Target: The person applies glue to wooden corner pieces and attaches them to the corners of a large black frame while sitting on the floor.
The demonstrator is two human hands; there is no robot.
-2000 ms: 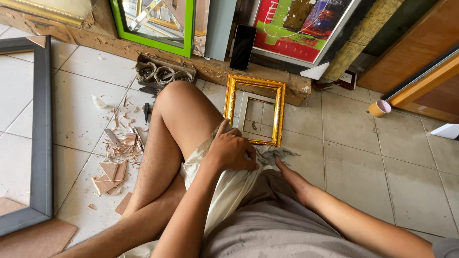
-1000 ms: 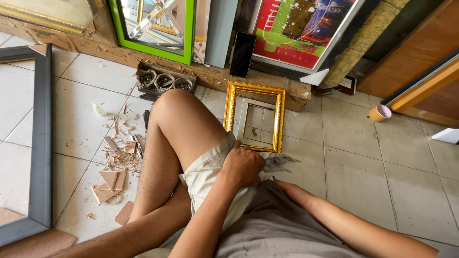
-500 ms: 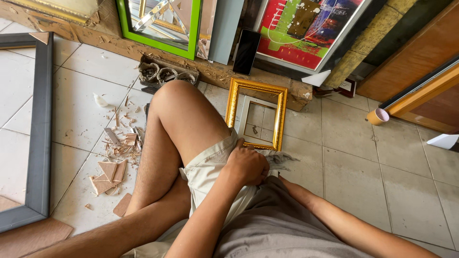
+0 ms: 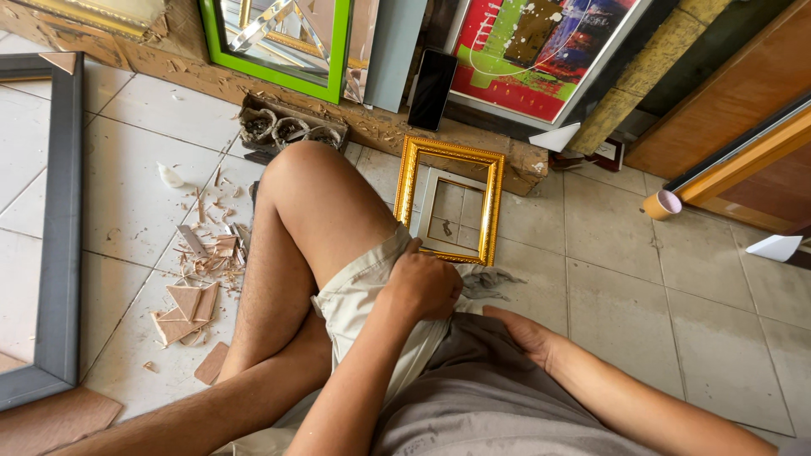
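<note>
I sit on the tiled floor with my left knee (image 4: 308,181) raised. My left hand (image 4: 424,285) is clenched on the beige cloth of my shorts (image 4: 355,295) at the hip. Whether it holds anything inside the fist is hidden. My right hand (image 4: 525,333) lies flat, fingers apart, on my grey shirt (image 4: 481,397). A crumpled grey rag (image 4: 492,281) lies on the floor just beyond both hands. Past it lies a small gold picture frame (image 4: 448,203) with a smaller pale frame inside it.
Wood scraps and shavings (image 4: 198,279) litter the tiles to the left. A large dark grey frame (image 4: 63,228) lies far left. A green mirror frame (image 4: 274,42), a black phone (image 4: 432,89) and a colourful painting (image 4: 541,51) lean at the back. A tape roll (image 4: 661,203) sits right.
My left hand has slid slightly down the shorts and stayed clenched. My right hand has drawn back from the rag onto my shirt. The view has shifted a little.
</note>
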